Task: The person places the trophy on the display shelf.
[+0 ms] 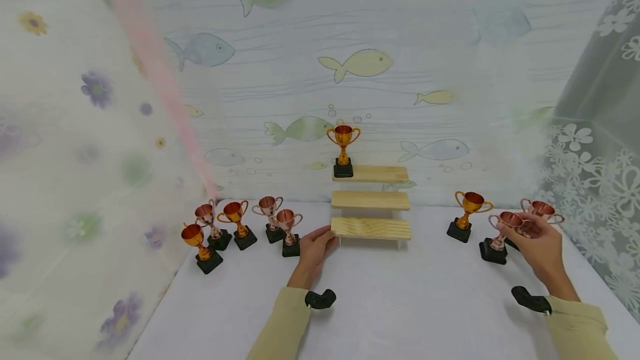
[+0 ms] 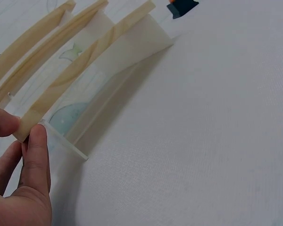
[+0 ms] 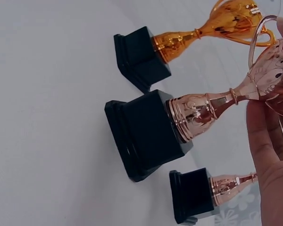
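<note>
At the left end of the lowest wooden board of a three-step stand, my left hand pinches the board between thumb and fingers. The left wrist view shows that board edge-on, with white supports beneath it. On the right, my right hand grips the cup of a rose-gold trophy with a black base. In the right wrist view this trophy has its stem and base in plain sight; whether the base touches the table cannot be told. A gold trophy stands on the top step's left end.
A gold trophy stands left of the gripped one, and another rose-gold trophy is partly hidden behind my right hand. Several gold and rose-gold trophies stand left of the stand. A fish-patterned curtain hangs behind the white table.
</note>
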`<state>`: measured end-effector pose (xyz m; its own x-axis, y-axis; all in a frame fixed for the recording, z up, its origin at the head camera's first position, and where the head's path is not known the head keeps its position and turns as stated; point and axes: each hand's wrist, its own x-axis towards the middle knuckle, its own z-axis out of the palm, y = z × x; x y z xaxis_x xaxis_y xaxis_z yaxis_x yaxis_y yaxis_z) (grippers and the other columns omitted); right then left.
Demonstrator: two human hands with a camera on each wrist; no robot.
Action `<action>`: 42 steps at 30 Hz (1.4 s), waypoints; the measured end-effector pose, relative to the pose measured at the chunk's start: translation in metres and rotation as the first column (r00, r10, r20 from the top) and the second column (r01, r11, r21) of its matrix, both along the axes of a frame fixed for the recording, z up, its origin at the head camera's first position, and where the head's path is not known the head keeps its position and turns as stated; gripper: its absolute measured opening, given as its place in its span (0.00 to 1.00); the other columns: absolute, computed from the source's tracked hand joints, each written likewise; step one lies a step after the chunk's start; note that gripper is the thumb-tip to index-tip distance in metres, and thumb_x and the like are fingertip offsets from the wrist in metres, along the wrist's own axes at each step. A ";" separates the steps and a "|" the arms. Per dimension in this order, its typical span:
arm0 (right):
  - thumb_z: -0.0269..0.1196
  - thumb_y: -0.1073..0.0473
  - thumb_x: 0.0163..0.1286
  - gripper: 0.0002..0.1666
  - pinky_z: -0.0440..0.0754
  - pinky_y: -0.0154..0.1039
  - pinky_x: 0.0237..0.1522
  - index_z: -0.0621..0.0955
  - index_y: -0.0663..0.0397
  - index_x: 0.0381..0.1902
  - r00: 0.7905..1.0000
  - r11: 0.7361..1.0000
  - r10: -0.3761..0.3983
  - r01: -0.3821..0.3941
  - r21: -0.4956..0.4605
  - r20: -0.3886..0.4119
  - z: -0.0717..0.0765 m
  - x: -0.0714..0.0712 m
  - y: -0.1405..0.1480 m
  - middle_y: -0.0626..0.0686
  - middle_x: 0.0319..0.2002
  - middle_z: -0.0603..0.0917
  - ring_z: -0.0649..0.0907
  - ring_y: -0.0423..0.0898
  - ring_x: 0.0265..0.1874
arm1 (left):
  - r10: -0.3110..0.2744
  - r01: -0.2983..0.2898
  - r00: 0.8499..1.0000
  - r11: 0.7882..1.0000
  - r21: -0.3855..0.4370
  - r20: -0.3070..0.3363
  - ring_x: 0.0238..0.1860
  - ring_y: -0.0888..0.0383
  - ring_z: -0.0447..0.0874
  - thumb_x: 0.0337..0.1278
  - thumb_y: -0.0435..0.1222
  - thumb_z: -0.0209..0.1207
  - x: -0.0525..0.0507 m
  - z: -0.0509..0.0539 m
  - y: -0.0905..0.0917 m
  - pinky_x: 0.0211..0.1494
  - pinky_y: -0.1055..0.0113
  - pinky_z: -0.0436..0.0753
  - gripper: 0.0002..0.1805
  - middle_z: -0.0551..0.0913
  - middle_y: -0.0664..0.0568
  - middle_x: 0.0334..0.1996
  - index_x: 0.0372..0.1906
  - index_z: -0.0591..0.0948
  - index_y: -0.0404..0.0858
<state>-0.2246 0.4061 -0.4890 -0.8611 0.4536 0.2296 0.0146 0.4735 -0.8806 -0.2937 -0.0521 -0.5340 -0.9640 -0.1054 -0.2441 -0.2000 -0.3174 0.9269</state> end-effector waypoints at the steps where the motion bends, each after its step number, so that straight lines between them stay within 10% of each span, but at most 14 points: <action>1: 0.74 0.53 0.64 0.22 0.76 0.19 0.29 0.78 0.41 0.53 1.000 1.000 0.003 -0.003 -0.014 -0.006 -0.001 0.001 0.000 0.30 0.31 0.75 0.75 0.29 0.31 | -0.001 0.001 1.000 1.000 0.001 0.003 0.41 0.60 0.87 0.64 0.27 0.62 0.000 0.000 0.000 0.52 0.66 0.87 0.19 0.84 0.35 0.54 0.59 0.80 0.25; 23: 0.73 0.66 0.62 0.25 0.75 0.16 0.31 0.80 0.35 0.52 0.991 0.996 -0.021 0.010 -0.083 -0.131 0.005 0.013 -0.009 0.25 0.34 0.80 0.78 0.25 0.36 | 0.012 -0.012 1.000 1.000 0.014 0.014 0.39 0.60 0.88 0.63 0.26 0.63 -0.002 -0.003 0.000 0.48 0.68 0.88 0.18 0.84 0.34 0.53 0.57 0.82 0.26; 42: 0.73 0.76 0.56 0.27 0.78 0.15 0.35 0.83 0.60 0.54 0.961 1.000 0.027 -0.025 0.008 -0.275 0.042 0.023 -0.053 0.32 0.38 0.82 0.81 0.27 0.37 | 0.025 -0.025 1.000 1.000 0.003 0.003 0.40 0.60 0.87 0.63 0.26 0.63 0.001 -0.001 0.002 0.48 0.68 0.88 0.17 0.85 0.36 0.51 0.56 0.82 0.25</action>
<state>-0.2014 0.3535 -0.4467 -0.7761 0.4301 0.4612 -0.2401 0.4747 -0.8468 -0.2932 -0.0498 -0.5345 -0.9604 -0.1290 -0.2471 -0.1943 -0.3255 0.9254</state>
